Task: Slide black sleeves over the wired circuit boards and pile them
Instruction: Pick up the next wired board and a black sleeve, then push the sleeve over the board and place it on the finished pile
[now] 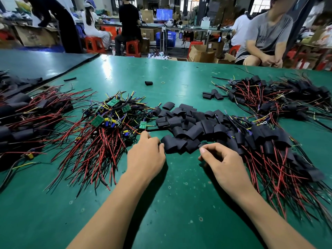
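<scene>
- The right hand (224,162) has its fingers curled under, and thumb and forefinger meet on the near corner of a black sleeve (193,146) at the front edge of the heap of loose sleeves (186,123).
- The left hand (145,153) is bent at the knuckles, with its forefinger tip down among the wire ends at the edge of the pile of bare boards (111,119). Its thumb lies just beside another sleeve. I cannot tell whether these fingers grip anything, as the palm hides them.
- Right of the heap lies a pile of sleeved boards (269,141), with red and black wires fanning toward the near edge.
- A farther sleeved pile (280,97) sits beyond it.
- Another pile (27,119) lies at the far left, blurred and cut off by the frame.
- Everything rests on a green table mat (179,194), which is pocked with small marks and shiny toward the back.
- A stray sleeve (148,83) and a small rubber band (163,82) lie apart near the middle.
- Past the far edge sits a person in a grey shirt (265,33), head cut off by the frame.
- Behind are red stools (133,48), a blue crate (168,38), cardboard boxes (201,53) and a lit screen (164,14), with other workers seated at benches.
</scene>
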`<state>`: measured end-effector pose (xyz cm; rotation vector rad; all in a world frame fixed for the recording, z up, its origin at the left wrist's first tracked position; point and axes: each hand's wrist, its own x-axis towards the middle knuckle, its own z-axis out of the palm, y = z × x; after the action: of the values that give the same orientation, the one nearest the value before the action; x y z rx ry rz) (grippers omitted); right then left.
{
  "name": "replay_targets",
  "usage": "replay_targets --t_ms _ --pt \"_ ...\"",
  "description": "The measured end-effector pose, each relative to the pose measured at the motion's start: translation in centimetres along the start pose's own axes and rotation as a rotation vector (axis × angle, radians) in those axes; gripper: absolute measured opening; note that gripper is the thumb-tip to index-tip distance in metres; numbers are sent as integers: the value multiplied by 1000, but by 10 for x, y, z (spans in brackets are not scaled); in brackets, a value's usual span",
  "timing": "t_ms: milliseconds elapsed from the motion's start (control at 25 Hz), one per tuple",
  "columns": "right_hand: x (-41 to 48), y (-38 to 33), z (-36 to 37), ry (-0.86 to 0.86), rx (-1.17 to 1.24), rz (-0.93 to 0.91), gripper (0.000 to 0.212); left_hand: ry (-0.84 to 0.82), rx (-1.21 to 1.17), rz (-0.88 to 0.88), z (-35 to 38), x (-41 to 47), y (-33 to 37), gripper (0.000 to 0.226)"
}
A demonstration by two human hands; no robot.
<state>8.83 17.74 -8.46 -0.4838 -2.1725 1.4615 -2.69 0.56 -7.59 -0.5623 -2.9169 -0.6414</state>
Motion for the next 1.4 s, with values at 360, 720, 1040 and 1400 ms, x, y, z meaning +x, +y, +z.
replay_targets --t_ms 360,720,1040,1400 --pt "-1 0 0 -16 -43 -30 9 81 -50 -105 -7 -2 -4 22" --pt "-3 -4 0 -27 -56 -40 8 -45 97 -146 -11 -1 -6 18" --pt "-3 -4 1 -44 -101 -73 9 -65 155 -142 -16 -1 -8 26" --pt "-3 -5 2 -46 -114 -85 9 -88 175 -192 -24 -1 -8 12"
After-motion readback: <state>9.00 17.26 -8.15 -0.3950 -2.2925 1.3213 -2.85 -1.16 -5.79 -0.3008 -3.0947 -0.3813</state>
